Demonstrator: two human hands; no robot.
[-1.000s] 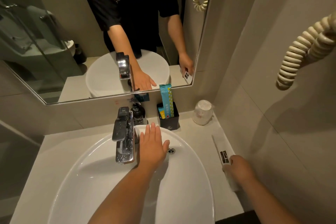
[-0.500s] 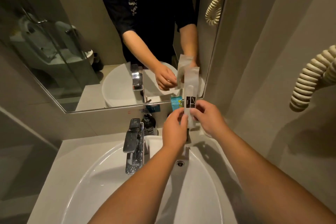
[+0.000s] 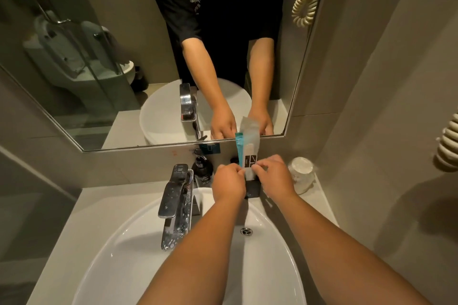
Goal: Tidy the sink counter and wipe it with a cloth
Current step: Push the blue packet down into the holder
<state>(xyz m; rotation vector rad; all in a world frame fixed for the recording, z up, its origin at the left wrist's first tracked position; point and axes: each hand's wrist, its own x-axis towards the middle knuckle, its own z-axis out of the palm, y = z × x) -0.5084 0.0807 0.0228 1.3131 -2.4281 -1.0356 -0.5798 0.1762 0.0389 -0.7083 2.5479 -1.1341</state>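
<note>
A long white sachet (image 3: 250,153) with a black label stands upright in the black holder (image 3: 252,188) at the back of the counter (image 3: 111,203). My left hand (image 3: 228,181) and my right hand (image 3: 275,176) both pinch its lower part from either side. A teal packet (image 3: 239,146) stands in the same holder, right behind the sachet. The holder is mostly hidden by my hands. No cloth is in view.
A white basin (image 3: 138,255) with a chrome faucet (image 3: 176,200) fills the front. A dark soap pump bottle (image 3: 202,168) stands behind the faucet. A wrapped white cup (image 3: 301,173) sits at the back right corner. Mirror (image 3: 99,57) above; coiled cord (image 3: 448,148) on the right wall.
My right hand lifted the sachet off the right counter edge, my left hand left the basin and joined it, and both lowered the sachet into the black holder.
</note>
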